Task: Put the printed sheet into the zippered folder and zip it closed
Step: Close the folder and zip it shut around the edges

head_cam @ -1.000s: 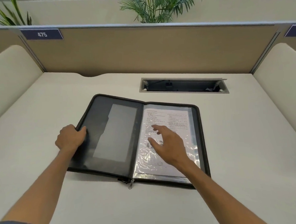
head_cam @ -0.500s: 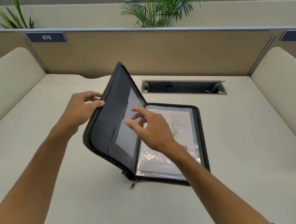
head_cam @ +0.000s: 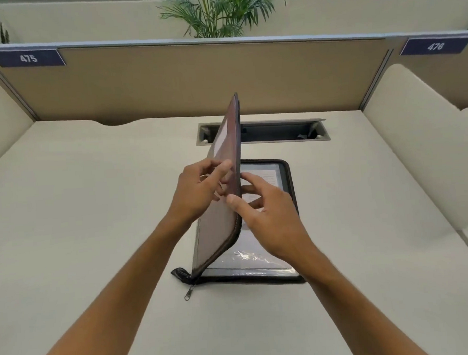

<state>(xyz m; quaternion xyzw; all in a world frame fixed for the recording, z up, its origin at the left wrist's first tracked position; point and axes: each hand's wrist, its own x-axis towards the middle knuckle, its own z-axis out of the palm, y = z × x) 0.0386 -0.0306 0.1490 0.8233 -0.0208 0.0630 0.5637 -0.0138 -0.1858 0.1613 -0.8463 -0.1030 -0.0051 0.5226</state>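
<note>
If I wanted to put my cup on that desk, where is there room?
Bare desk lies left of the zippered folder, and right of it up to the cream side panel. The middle is crowded: both hands, folder, cable slot.

The black zippered folder (head_cam: 228, 177) sits at frame centre, half open, its left cover raised nearly upright. The printed sheet (head_cam: 261, 246) lies flat under clear plastic in the right half. The zipper pull (head_cam: 188, 295) trails at the lower-left corner.
</note>
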